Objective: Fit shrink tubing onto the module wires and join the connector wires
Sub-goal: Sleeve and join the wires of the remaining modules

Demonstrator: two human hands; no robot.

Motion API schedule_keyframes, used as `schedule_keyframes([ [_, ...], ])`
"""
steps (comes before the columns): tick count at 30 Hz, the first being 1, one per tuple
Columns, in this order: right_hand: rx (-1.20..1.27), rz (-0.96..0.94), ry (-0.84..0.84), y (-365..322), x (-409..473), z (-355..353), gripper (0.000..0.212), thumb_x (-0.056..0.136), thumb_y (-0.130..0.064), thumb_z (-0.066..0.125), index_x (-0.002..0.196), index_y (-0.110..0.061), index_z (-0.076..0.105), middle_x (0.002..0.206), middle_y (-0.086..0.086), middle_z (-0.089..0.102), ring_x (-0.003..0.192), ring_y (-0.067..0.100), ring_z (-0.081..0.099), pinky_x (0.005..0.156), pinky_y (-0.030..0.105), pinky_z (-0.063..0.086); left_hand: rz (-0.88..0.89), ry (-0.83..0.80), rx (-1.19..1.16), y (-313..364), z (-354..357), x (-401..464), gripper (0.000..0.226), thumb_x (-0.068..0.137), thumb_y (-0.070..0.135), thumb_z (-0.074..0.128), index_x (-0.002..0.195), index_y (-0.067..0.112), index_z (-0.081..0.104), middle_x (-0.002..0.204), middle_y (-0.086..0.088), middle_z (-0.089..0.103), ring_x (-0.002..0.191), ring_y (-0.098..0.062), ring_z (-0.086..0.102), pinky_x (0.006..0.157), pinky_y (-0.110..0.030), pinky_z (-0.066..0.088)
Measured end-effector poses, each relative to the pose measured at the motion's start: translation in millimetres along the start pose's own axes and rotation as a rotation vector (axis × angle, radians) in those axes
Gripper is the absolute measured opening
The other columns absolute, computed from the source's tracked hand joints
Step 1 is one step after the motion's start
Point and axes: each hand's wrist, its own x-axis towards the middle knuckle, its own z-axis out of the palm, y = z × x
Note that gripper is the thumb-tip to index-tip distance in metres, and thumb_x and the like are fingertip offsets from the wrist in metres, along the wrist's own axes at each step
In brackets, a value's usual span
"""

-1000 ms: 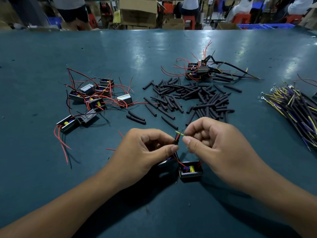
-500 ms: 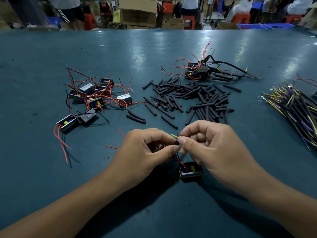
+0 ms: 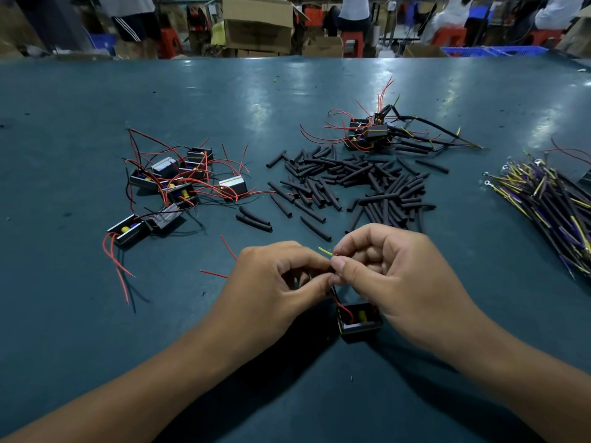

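A small black module point(image 3: 359, 322) with a yellow part inside lies on the table under my hands, its red wire point(image 3: 343, 306) rising between them. My left hand point(image 3: 275, 282) pinches the wires between thumb and forefinger. My right hand point(image 3: 393, 276) pinches them from the other side, fingertips touching the left thumb. A yellow-green wire end point(image 3: 324, 251) pokes out above the pinch. Any tubing on the wires is hidden by my fingers. Loose black shrink tubes point(image 3: 358, 187) lie in a pile beyond my hands.
Several unfinished modules with red wires point(image 3: 179, 183) sit at the left. A finished bunch point(image 3: 371, 134) lies at the back. A bundle of black and yellow connector wires point(image 3: 550, 199) lies at the right. People and boxes point(image 3: 257, 24) stand beyond the far edge.
My hands have drawn closer together until fingertips meet. The black tube seen between them a second ago is now hidden; only the yellow-green tip shows.
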Motion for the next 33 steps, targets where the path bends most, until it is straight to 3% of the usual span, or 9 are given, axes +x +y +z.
schedule_keyframes([
  [5, -0.052, -0.028, 0.000, -3.3, -1.0, -0.8, 0.011, 0.090, -0.013, 0.071, 0.084, -0.022, 0.069, 0.069, -0.003, 0.072, 0.054, 0.002, 0.060, 0.051, 0.012, 0.043, 0.088, 0.110, 0.157, 8.4, -9.5, 1.4, 0.012, 0.084, 0.022, 0.075, 0.095, 0.017, 0.075, 0.081, 0.009, 0.068, 0.073, -0.012, 0.064, 0.065, -0.029, 0.051],
  [9, -0.146, -0.075, -0.008, -9.8, -5.0, -1.4, 0.011, 0.091, -0.016, 0.070, 0.084, -0.024, 0.068, 0.071, -0.005, 0.072, 0.058, 0.001, 0.062, 0.055, 0.013, 0.046, 0.224, 0.078, 0.420, 26.3, -15.0, 10.7, 0.015, 0.090, 0.030, 0.069, 0.092, 0.016, 0.072, 0.085, 0.009, 0.062, 0.073, -0.002, 0.051, 0.066, -0.015, 0.041],
  [13, -0.318, -0.118, 0.008, -15.1, -7.5, -1.6, 0.017, 0.089, -0.012, 0.068, 0.082, -0.027, 0.068, 0.065, -0.010, 0.068, 0.051, 0.004, 0.055, 0.049, 0.015, 0.041, 0.108, -0.046, 0.473, 35.1, -15.2, 15.0, 0.026, 0.098, 0.038, 0.056, 0.082, 0.018, 0.065, 0.076, 0.014, 0.049, 0.067, -0.004, 0.040, 0.064, -0.025, 0.033],
  [19, -0.322, -0.114, -0.010, -18.6, -8.9, -0.7, 0.018, 0.086, -0.007, 0.066, 0.082, -0.025, 0.068, 0.070, -0.013, 0.072, 0.066, 0.004, 0.068, 0.058, 0.013, 0.049, 0.075, -0.216, 0.597, 51.7, -18.5, 18.1, 0.029, 0.096, 0.038, 0.035, 0.084, 0.017, 0.051, 0.083, 0.005, 0.045, 0.072, -0.014, 0.040, 0.065, -0.032, 0.032],
  [23, -0.312, -0.099, -0.006, -18.3, -9.9, 0.6, 0.014, 0.085, -0.010, 0.067, 0.083, -0.024, 0.068, 0.070, -0.011, 0.072, 0.064, 0.006, 0.067, 0.059, 0.022, 0.053, 0.012, -0.255, 0.585, 54.6, -17.2, 18.5, 0.023, 0.097, 0.035, 0.034, 0.080, 0.020, 0.041, 0.080, 0.006, 0.040, 0.073, -0.016, 0.038, 0.068, -0.034, 0.034],
  [26, -0.283, -0.093, -0.014, -17.6, -9.8, 2.3, 0.015, 0.086, -0.008, 0.068, 0.082, -0.022, 0.067, 0.067, -0.010, 0.071, 0.055, 0.006, 0.064, 0.052, 0.018, 0.049, 0.016, -0.265, 0.673, 55.7, -16.2, 17.3, 0.020, 0.098, 0.035, 0.030, 0.083, 0.023, 0.035, 0.080, 0.008, 0.031, 0.073, -0.014, 0.031, 0.067, -0.030, 0.027],
  [29, -0.277, -0.104, -0.023, -17.6, -9.8, 3.6, 0.014, 0.088, -0.007, 0.070, 0.082, -0.020, 0.066, 0.064, -0.005, 0.070, 0.048, 0.007, 0.060, 0.049, 0.016, 0.046, 0.069, -0.252, 0.801, 56.6, -14.0, 18.2, 0.021, 0.103, 0.027, 0.040, 0.085, 0.025, 0.029, 0.081, 0.008, 0.023, 0.075, -0.014, 0.027, 0.067, -0.028, 0.024],
  [31, -0.282, -0.105, -0.018, -17.1, -9.8, 3.8, 0.013, 0.087, -0.006, 0.069, 0.083, -0.018, 0.065, 0.063, -0.005, 0.070, 0.048, 0.008, 0.060, 0.049, 0.018, 0.047, 0.022, -0.275, 0.767, 56.5, -12.6, 20.4, 0.029, 0.102, 0.028, 0.041, 0.078, 0.025, 0.026, 0.079, 0.009, 0.028, 0.070, -0.013, 0.030, 0.064, -0.028, 0.020],
  [33, -0.280, -0.093, -0.011, -16.4, -10.0, 4.1, 0.012, 0.087, -0.005, 0.068, 0.084, -0.017, 0.066, 0.063, -0.006, 0.070, 0.048, 0.007, 0.061, 0.049, 0.017, 0.047, -0.093, -0.266, 0.606, 52.8, -13.1, 22.3, 0.028, 0.098, 0.030, 0.044, 0.072, 0.026, 0.034, 0.074, 0.008, 0.041, 0.066, -0.010, 0.038, 0.060, -0.030, 0.023],
])
